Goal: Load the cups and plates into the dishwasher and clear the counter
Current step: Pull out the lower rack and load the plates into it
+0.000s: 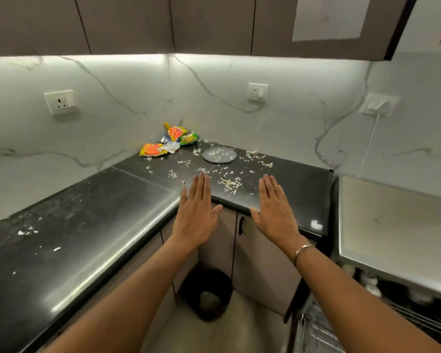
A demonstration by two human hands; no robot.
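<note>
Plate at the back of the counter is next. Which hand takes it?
Probably right. The plate lies between the two, slightly nearer the right hand; the dishwasher rack is also at lower right. The left hand, equally open and empty, is farther from the rack.

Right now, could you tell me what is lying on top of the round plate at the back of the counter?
Pale food scraps lie scattered on the plate, like those strewn across the counter. Nothing else sits on it. Its underside is hidden.

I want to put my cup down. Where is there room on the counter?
The left counter run is mostly bare, just a few flecks. So is the right end past the plate. The corner is crowded: wrappers, plate and scattered scraps.
</note>
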